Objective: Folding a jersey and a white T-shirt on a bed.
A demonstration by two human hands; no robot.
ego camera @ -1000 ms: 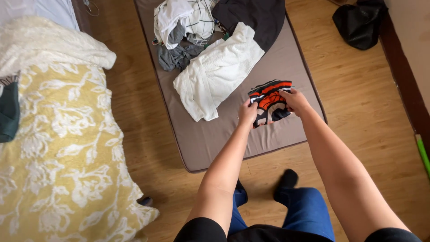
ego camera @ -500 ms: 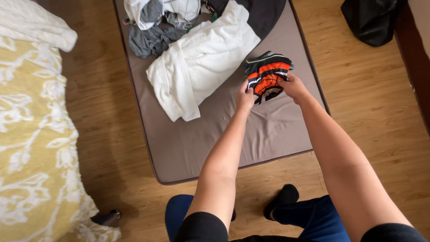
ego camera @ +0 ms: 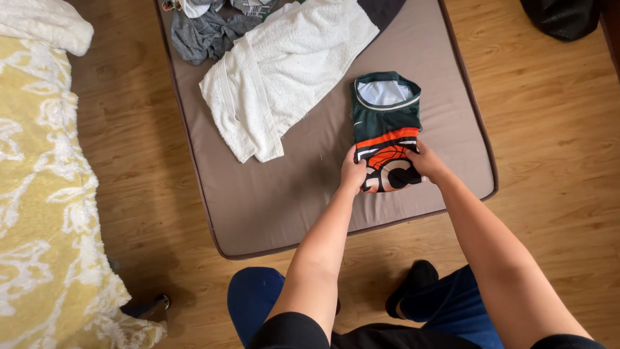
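The left hand (ego camera: 353, 173) and right hand (ego camera: 426, 161) both grip the folded green-and-orange jersey (ego camera: 385, 123) on the grey-brown mat (ego camera: 271, 194), beside a white towel (ego camera: 284, 71).

Smooth, slightly shiny knit cloth on the folded green and orange jersey (ego camera: 386, 123), pinned under the left hand (ego camera: 352, 173) and right hand (ego camera: 426, 161). Beside it, a white towel (ego camera: 284, 71), thick, nubbly terry. Beneath both, a brown mat (ego camera: 271, 200), matt woven fabric. The wooden floor (ego camera: 555, 136) is satiny planks; the yellow bedspread (ego camera: 45, 213) is tufted, rough.
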